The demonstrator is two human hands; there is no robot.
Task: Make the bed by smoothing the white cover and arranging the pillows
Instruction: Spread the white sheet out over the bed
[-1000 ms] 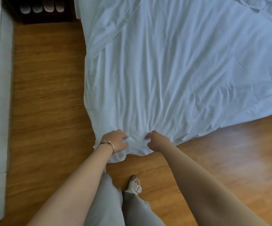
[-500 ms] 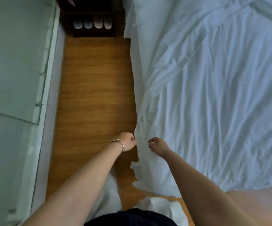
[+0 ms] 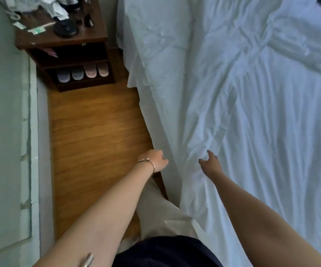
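Head view, left to right. Pale wall ran down the far left, then a dark wood nightstand at top left with clutter on top and slippers lined up on its bottom shelf. Wood floor filled the aisle between wall and bed. Left hand, thin bracelet on the wrist, sat right at the bed's side edge, touching the hanging side of the white cover; fingers were bent over the cloth, but whether they actually pinched it, cannot tell, tips hidden against the fabric. Probably placed there to tug the side drop straight. Person's beige trouser leg stood tight against the bed side, so they were working from the aisle. Right hand was spread, fingers apart and loosely curved, palm down just at a raised ridge of the cover near the edge, holding nothing; looked set to flatten or grab that fold. Cover lay across the whole bed, heavily creased, long wrinkles running toward the head. Pillow lay at the top, beside the nightstand; a bunched roll of bedding sat upper right. Smoothing not finished, pillows not yet arranged.
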